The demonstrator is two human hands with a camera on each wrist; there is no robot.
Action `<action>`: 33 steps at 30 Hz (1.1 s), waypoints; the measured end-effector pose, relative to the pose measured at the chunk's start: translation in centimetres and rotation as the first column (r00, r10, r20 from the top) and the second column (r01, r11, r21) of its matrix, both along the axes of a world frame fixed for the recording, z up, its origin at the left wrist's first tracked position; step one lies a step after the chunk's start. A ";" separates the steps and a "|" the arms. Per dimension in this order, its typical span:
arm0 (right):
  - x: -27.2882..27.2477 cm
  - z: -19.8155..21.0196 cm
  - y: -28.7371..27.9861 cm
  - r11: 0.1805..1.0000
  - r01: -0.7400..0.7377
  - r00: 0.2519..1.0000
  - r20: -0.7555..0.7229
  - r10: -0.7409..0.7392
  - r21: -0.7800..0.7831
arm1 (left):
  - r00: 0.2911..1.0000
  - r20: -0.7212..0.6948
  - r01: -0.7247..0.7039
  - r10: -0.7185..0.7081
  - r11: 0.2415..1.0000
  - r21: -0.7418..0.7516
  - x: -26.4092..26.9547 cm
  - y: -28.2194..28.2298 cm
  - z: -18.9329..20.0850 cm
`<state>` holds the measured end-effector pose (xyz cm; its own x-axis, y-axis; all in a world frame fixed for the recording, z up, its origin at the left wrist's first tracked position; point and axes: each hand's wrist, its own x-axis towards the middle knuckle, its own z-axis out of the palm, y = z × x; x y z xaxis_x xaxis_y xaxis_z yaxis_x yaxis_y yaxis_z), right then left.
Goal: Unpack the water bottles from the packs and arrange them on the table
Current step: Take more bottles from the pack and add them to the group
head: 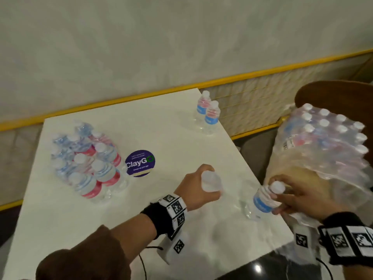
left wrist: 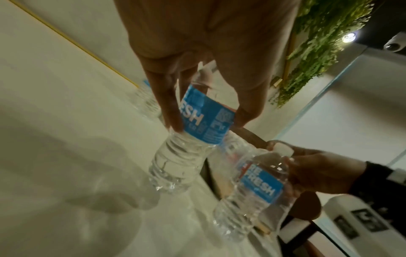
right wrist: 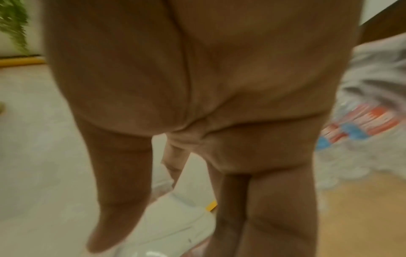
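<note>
Hands each grip one water bottle over the near part of the white counter [head: 165, 126]. The left hand [head: 198, 186] comes down from above, fingers curled round the upper part of its bottle [left wrist: 186, 139]; in the left wrist view the fingers [left wrist: 167, 107] clamp the blue label and the clear base hangs just above the counter. The right hand [head: 298, 196] pinches the neck and shoulder of a second bottle [head: 262, 201], which tilts with its white cap toward the hand near the counter's right edge; whether its base touches the surface cannot be told. In the right wrist view the palm fills most of the picture and only the white cap [right wrist: 175, 219] shows beneath the fingers. Just right of that hand, off the counter's edge, lies a large shrink-wrapped pack [head: 327, 146] of bottles, tipped so its caps face up and left, with a brown chair back [head: 331, 91] behind it. On the counter's left stands a smaller pack [head: 86, 158], partly in its wrap. Beside it sits a round purple sticker [head: 140, 163]. Two loose bottles [head: 207, 114] stand upright at the far right corner, touching or nearly so.
</note>
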<state>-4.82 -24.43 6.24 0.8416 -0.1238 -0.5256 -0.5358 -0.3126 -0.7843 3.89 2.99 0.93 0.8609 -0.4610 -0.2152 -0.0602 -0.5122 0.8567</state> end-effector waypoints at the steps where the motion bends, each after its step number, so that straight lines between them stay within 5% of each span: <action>1: 0.3 0.2 2.1 0.998 -0.055 0.998 -0.002 0.055 0.005 | 0.999 -0.012 -0.030 0.031 0.999 0.038 -0.2 2.6 -0.8; 6: 2.3 -0.7 14.2 0.954 -0.300 0.953 -0.037 0.301 0.027 | 0.972 -0.012 -0.231 0.235 0.964 0.135 -1.7 14.0 -2.2; 15: 5.5 -3.6 32.3 0.945 -0.322 0.940 0.138 0.313 0.052 | 0.867 0.032 -0.498 0.498 0.858 0.129 -3.5 27.0 -2.3; 20: 5.6 -5.3 36.0 0.964 -0.249 0.965 0.055 0.255 -0.094 | 0.858 0.033 -0.506 0.512 0.834 0.222 -3.1 31.7 -2.1; 25: 5.7 -6.1 38.1 0.988 -0.149 0.987 -0.060 0.146 -0.042 | 0.847 -0.006 -0.488 0.531 0.782 0.387 -0.1 34.9 -2.5; 33: 7.2 -8.0 41.3 0.993 -0.025 1.000 0.016 0.023 0.119 | 0.617 -0.031 -0.763 0.787 0.607 0.224 2.2 35.1 -4.1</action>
<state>2.37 16.90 -1.79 0.8513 -0.0404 -0.5231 -0.5175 -0.2291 -0.8244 6.07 38.06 -3.15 0.8405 0.4220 -0.3398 0.5207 -0.4557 0.7220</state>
